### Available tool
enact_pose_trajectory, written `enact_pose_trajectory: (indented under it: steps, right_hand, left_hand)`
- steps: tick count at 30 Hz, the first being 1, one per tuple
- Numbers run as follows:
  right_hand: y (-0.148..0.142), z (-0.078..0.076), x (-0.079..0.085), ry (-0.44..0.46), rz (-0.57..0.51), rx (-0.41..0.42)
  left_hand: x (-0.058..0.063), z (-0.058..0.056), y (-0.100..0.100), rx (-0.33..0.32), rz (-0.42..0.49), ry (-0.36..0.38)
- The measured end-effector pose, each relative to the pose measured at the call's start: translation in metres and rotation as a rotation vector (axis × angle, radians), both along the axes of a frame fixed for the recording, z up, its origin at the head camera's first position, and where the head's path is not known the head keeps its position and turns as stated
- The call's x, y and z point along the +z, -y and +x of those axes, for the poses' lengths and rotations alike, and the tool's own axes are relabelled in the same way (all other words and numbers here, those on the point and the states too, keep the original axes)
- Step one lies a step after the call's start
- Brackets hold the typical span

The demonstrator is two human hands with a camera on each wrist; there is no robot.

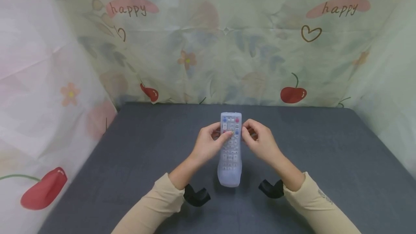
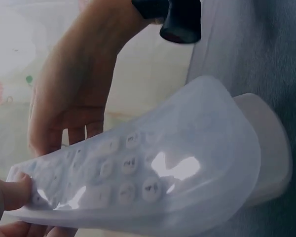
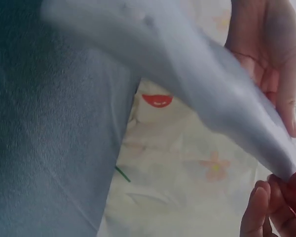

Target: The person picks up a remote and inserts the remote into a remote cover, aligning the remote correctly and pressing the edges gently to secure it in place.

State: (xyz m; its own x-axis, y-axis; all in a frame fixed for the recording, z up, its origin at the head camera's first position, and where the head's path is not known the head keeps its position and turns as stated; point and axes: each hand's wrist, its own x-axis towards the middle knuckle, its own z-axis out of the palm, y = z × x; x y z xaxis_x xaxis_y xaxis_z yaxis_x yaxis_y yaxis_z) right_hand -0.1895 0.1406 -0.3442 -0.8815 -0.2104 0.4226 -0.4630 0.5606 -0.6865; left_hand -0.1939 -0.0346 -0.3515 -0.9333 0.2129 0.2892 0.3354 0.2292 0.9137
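A white remote control (image 2: 269, 148) sits in a translucent silicone cover (image 1: 230, 176), tilted up above the dark table. Numbered buttons show through the cover, and in the left wrist view the remote's lower end sticks out from beneath the cover's wide end. My left hand (image 1: 208, 142) grips the upper left side, its thumb (image 2: 19, 192) on the button face and its other fingers partly hidden behind. My right hand (image 1: 261, 140) pinches at the upper right edge with thumb and fingertips; the right wrist view shows these fingertips (image 3: 259, 207) right at the narrow end of the cover.
A dark grey cloth (image 1: 146, 190) covers the table. Behind it hangs a printed curtain (image 1: 224, 64) with cherries and flowers, and more curtain hangs at both sides. Black wrist straps (image 1: 196, 196) show below both sleeves.
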Motion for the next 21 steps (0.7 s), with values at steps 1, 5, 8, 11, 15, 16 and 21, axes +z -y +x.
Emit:
enact_pose_trajectory:
  steps: [1, 5, 8, 11, 15, 16, 21]
  right_hand:
    - [0.001, 0.000, 0.000, -0.043, 0.033, -0.007]
    - [0.003, 0.002, 0.002, -0.174, 0.123, -0.026]
    - [0.004, 0.003, 0.001, -0.231, 0.170, -0.042]
    - [0.005, 0.003, 0.000, -0.266, 0.215, -0.057]
    - [0.007, 0.005, 0.001, -0.286, 0.256, -0.071]
    - [0.007, 0.005, 0.001, -0.287, 0.264, -0.075]
    - [0.007, 0.008, 0.000, -0.294, 0.290, -0.089]
  left_hand:
    - [0.000, 0.001, -0.001, 0.005, 0.020, 0.008]
    - [0.000, 0.002, -0.004, 0.039, 0.113, 0.055]
    - [0.002, 0.003, -0.006, 0.075, 0.165, 0.077]
    - [0.002, 0.004, -0.008, 0.112, 0.202, 0.080]
    - [0.003, 0.005, -0.009, 0.147, 0.244, 0.069]
    - [0.004, 0.005, -0.010, 0.154, 0.256, 0.073]
    - [0.002, 0.005, -0.011, 0.155, 0.271, 0.064]
